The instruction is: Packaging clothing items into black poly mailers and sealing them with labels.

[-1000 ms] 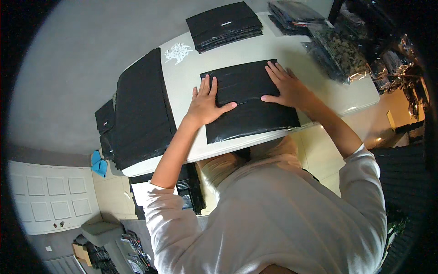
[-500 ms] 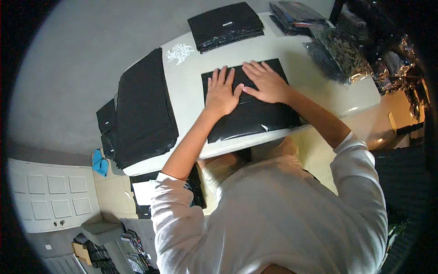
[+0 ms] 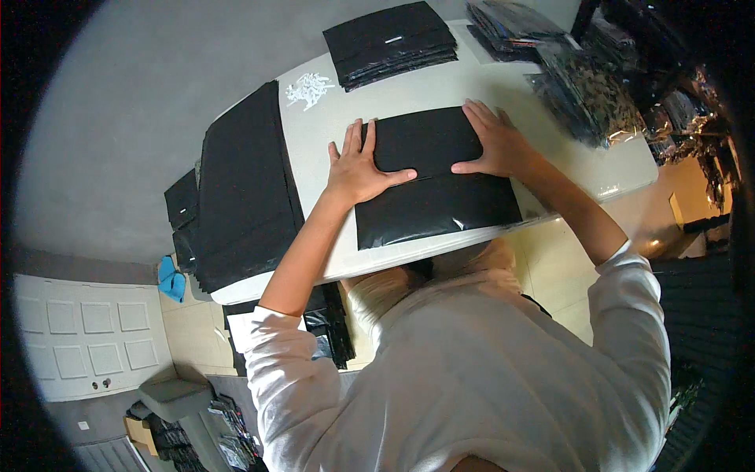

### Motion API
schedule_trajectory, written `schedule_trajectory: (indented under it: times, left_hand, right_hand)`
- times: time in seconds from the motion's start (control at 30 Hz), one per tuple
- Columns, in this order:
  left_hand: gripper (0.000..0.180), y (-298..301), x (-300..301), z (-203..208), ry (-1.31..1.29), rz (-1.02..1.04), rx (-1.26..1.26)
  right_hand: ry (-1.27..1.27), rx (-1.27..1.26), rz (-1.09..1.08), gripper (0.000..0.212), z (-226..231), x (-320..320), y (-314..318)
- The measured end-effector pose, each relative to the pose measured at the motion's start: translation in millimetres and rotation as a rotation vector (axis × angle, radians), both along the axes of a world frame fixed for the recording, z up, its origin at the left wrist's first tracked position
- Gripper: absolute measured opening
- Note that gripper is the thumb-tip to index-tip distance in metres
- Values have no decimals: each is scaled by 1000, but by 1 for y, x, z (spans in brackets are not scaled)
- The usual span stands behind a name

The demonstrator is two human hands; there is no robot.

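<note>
The person's left hand [image 3: 363,175] lies palm down at the left side of a flat black bag [image 3: 436,208], opened wide, its fingers pointing away from the body toward the bag's far left corner and its thumb stretched inward across the black surface. The right hand [image 3: 503,149] sits opposite on the right side, equally spread, fingers slanting up over the far right corner, thumb aimed at the other thumb with a length of black between the tips. Neither hand closes round anything; both rest on the bag, though I can't tell whether any finger hooks its edge. The forearms angle out from white sleeves [image 3: 295,370], elbows set well apart. The bag lies on a white table [image 3: 311,157], its near edge just inside the table's front edge, and a crease runs crosswise near thumb level. Leftward, a strip of tabletop separates the left hand from a large black stack [image 3: 244,189]. Beyond the far edge, more white surface leads to a second black pile [image 3: 389,39] and a heap of small white pieces [image 3: 309,90]. The broadest room is rightward, reaching to clear-wrapped packages [image 3: 586,94] near the right end.
</note>
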State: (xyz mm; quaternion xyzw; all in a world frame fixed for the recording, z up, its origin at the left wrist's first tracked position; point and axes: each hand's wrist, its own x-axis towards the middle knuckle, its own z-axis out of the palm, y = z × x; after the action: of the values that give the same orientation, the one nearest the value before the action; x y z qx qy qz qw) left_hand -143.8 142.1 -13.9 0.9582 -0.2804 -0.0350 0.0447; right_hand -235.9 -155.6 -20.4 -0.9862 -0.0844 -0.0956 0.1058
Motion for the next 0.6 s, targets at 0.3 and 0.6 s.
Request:
schedule_trajectory:
  times: [0.3,0.6]
  left_hand:
    - [152,28,17,20,139,-71,247]
    - [150,60,34,26,218,-213,225]
  right_hand:
    - [158,-104,10,137,14,-1,-21]
    - [205,-200,66,133,18,-4,-39]
